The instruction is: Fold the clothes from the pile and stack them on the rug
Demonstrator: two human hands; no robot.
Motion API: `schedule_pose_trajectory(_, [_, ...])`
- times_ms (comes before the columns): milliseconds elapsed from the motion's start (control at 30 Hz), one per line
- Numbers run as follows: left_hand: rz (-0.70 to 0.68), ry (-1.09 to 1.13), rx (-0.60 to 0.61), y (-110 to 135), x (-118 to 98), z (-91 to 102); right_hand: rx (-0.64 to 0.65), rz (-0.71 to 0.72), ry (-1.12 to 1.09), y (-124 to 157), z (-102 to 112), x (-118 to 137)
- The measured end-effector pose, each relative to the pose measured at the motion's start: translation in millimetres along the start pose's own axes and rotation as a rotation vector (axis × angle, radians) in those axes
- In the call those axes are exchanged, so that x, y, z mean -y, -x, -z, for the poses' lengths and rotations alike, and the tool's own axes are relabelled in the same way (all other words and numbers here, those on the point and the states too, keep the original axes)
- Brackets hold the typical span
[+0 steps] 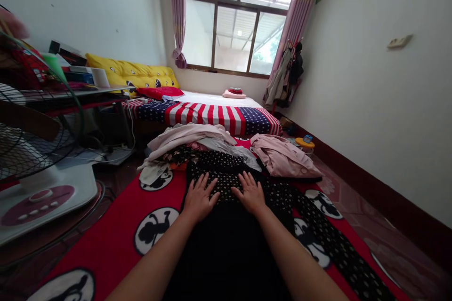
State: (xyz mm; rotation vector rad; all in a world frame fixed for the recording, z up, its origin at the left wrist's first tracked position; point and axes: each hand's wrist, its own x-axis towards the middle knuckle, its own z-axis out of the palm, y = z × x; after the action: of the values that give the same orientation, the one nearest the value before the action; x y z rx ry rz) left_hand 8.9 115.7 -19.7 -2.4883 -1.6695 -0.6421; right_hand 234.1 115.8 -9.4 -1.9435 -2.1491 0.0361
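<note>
Presently, the red blanket (109,230) leaves you open room out to its left edge, while your left hand (200,196) and right hand (252,193), two palms down with fingers spread, rest on one black dotted garment (226,183) laid mid-blanket, one clothes pile (197,133) and one pink bundle (282,157) just beyond.

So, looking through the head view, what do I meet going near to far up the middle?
Dotted black garment under the left hand and right hand → heaped clothes → stars-and-stripes bed cover → window.
</note>
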Motion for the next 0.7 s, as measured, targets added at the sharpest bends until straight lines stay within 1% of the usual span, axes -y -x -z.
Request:
schedule_pose_trajectory(100, [0.026,0.018,0.001,8.5,3.4,5.0,0.001,-0.099,0.012,12.3,3.3,-6.5])
schedule_pose_trajectory(200, [0.064,0.014,0.024,24.0,7.9,9.5,-0.008,-0.128,0.038,41.7,7.1,-16.9])
schedule_pose_trajectory(267, [0.091,0.009,0.049,37.8,10.6,12.5,0.0,-0.111,0.053,70.8,12.5,-22.4])
schedule_pose_trajectory(333, [0.107,0.006,0.061,54.4,13.0,15.9,0.014,-0.056,0.055,106.0,22.3,-27.3])
schedule_pose_trajectory(400, [0.115,0.01,0.051,73.1,15.5,19.9,0.03,0.019,0.024,145.4,36.7,-35.5])
schedule_pose_trajectory(467, [0.109,0.047,0.022,92.3,18.0,24.8,-0.006,0.025,-0.018,186.5,54.2,-52.0])
schedule_pose_trajectory(500, [0.1,0.086,0.005,101.3,19.2,27.7,-0.051,-0.016,-0.023,206.6,63.2,-64.0])
schedule_pose_trajectory(567, [0.085,0.206,-0.037,116.0,21.4,34.0,-0.175,-0.184,0.045,243.4,79.3,-95.1])
schedule_pose_trajectory(600, [0.094,0.286,-0.066,121.3,22.4,37.2,-0.213,-0.281,0.103,259.2,85.5,-112.8])
schedule_pose_trajectory(667, [0.159,0.467,-0.155,127.4,24.0,43.0,-0.21,-0.457,0.199,283.8,93.2,-148.2])
schedule_pose_trajectory(700, [0.2,0.543,-0.204,128.5,24.7,45.3,-0.188,-0.519,0.216,292.4,94.8,-164.0])
